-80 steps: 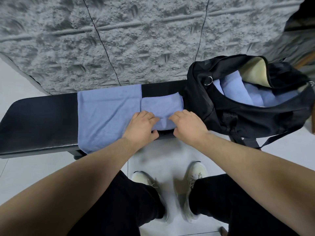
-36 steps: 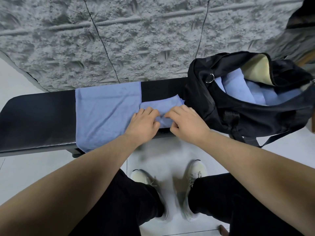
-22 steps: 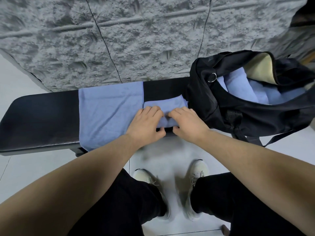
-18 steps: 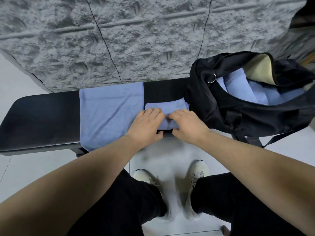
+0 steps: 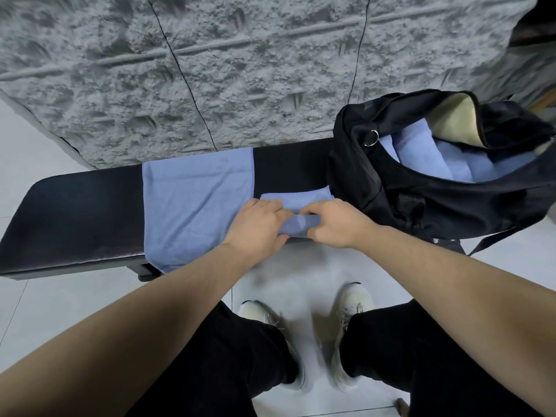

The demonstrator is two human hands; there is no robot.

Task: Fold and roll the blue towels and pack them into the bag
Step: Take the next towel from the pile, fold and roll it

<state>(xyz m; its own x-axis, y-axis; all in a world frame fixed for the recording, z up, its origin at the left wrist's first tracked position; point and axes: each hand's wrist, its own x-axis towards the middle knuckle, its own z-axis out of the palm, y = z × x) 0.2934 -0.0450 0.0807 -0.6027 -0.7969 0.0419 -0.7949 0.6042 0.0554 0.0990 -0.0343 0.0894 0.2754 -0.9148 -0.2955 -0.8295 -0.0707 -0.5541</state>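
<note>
A small folded blue towel [image 5: 296,200] lies on the black bench [image 5: 75,215], its near part rolled up. My left hand [image 5: 255,224] grips the roll's left end and my right hand [image 5: 334,224] grips its right end, fingers curled over the top. A larger blue towel [image 5: 195,203] lies flat across the bench just to the left. The open black bag [image 5: 421,203] sits on the bench to the right, touching the small towel, with several rolled blue towels [image 5: 421,158] inside.
A rough grey wall [image 5: 210,70] stands right behind the bench. My legs and white shoes [image 5: 301,326] are on the pale tiled floor in front. The bag's strap [image 5: 493,242] hangs off the bench at the right.
Both hands have rolled the small towel away from me; the flat part beyond the fingers has become shorter and a thicker roll shows between the hands.
</note>
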